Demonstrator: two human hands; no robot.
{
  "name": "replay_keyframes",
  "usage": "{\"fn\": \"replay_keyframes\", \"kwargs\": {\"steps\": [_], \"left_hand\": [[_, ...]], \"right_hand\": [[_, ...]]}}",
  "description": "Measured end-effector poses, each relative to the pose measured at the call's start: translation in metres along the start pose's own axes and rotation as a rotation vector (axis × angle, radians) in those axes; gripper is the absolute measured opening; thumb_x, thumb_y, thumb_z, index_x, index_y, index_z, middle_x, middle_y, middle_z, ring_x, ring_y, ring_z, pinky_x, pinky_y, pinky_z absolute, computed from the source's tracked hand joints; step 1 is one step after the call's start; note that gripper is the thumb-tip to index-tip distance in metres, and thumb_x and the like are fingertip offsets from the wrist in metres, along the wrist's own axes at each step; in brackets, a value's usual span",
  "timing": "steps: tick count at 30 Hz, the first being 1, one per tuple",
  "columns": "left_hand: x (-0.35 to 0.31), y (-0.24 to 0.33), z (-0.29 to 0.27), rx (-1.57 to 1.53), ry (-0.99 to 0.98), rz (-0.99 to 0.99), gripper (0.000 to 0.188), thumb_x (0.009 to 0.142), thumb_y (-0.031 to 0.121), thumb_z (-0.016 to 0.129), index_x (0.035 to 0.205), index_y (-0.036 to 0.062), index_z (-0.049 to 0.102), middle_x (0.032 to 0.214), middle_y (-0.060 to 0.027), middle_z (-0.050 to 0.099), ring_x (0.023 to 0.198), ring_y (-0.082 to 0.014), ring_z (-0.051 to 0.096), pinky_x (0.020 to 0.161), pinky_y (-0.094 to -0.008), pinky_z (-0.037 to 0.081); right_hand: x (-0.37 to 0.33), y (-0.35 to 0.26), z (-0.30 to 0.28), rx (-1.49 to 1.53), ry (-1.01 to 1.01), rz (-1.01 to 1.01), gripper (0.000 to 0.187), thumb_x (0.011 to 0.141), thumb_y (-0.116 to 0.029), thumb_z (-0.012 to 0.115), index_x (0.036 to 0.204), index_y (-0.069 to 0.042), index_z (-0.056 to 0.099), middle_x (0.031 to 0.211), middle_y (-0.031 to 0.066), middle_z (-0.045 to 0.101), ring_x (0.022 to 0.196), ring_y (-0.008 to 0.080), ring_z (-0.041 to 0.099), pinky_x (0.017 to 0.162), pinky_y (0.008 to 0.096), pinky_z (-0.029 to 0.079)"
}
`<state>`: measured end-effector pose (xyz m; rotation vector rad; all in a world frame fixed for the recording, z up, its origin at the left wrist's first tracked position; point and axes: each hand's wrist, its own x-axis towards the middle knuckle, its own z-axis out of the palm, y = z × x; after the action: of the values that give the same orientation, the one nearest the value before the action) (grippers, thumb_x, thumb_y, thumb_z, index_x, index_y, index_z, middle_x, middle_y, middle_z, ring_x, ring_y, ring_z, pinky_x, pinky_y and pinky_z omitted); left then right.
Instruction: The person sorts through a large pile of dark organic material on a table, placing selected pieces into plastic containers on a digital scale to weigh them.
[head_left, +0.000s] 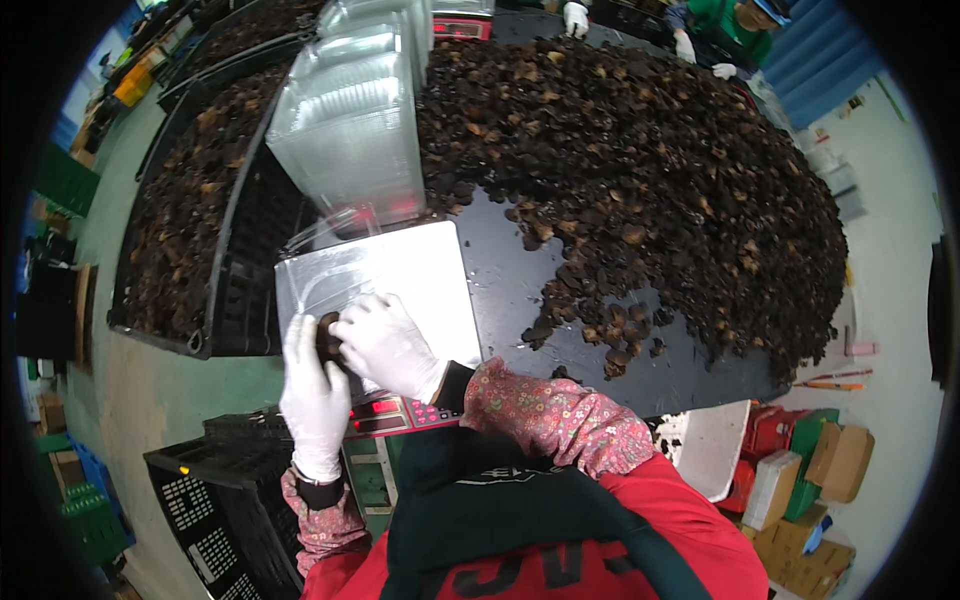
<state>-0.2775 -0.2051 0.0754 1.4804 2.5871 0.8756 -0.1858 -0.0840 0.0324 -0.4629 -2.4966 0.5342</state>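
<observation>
Dark brown, leafy pieces that look like wood ear mushrooms (328, 338) lie between my gloved hands, over the left part of a weighing scale (440, 280) with a bright metal top. My right hand (390, 345) reaches across with its fingers curled onto these pieces. Alongside them stands my left hand (314, 405), fingers stretched out and thumb apart, at the scale's left edge. A clear plastic tray (315, 275) rests on the scale top beyond my hands, partly covered by them. The scale's red-lit display panel (385, 410) shows below my right wrist.
Tall stacks of clear trays (350, 130) rise behind the scale. A large mushroom heap (650, 170) covers much of the dark table (505, 290). Left stands a black crate (225, 260) of mushrooms; another black crate (215, 510) is below. A co-worker (725, 35) works at the far side.
</observation>
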Motion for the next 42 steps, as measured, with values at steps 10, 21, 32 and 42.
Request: {"fn": "replay_keyframes", "kwargs": {"steps": [10,21,32,42], "left_hand": [[0.006,-0.026,0.032,-0.04,0.224,0.132,0.034,0.092,-0.005,0.059,0.125,-0.0001,0.065,0.13,-0.0189,0.061,0.119,-0.0351,0.061,0.1,-0.0402,0.051],[-0.035,0.119,0.096,-0.89,-0.31,-0.036,0.02,0.097,0.0,0.056,0.113,-0.0011,0.069,0.109,-0.0105,0.071,0.092,-0.0178,0.069,0.08,-0.0285,0.054],[-0.04,0.174,0.177,-1.388,-0.824,-0.424,0.03,0.102,0.013,0.059,0.129,-0.0002,0.06,0.11,-0.0063,0.068,0.09,-0.0112,0.066,0.077,-0.0272,0.058],[0.0,0.128,0.058,-0.892,-0.127,-0.275,0.027,0.101,0.008,0.056,0.126,0.0013,0.062,0.114,-0.0066,0.066,0.1,-0.0152,0.064,0.088,-0.0302,0.054]], "right_hand": [[-0.093,0.11,-0.099,-0.026,0.166,0.455,0.023,0.087,-0.021,0.072,0.107,-0.009,0.073,0.103,0.0108,0.067,0.102,0.031,0.062,0.089,0.0421,0.05],[-0.194,0.161,-0.126,-0.039,0.286,0.489,0.009,0.086,-0.009,0.073,0.091,-0.002,0.07,0.094,0.0119,0.065,0.09,0.0308,0.066,0.078,0.0395,0.053],[-0.221,0.087,-0.175,0.079,0.322,0.341,0.022,0.079,-0.006,0.079,0.1,-0.006,0.071,0.109,0.0101,0.069,0.099,0.0298,0.068,0.085,0.0359,0.055],[-0.28,0.189,-0.205,-0.059,0.512,0.784,0.016,0.092,-0.012,0.068,0.104,-0.002,0.071,0.105,0.0125,0.07,0.1,0.0278,0.068,0.089,0.0345,0.053]]}}
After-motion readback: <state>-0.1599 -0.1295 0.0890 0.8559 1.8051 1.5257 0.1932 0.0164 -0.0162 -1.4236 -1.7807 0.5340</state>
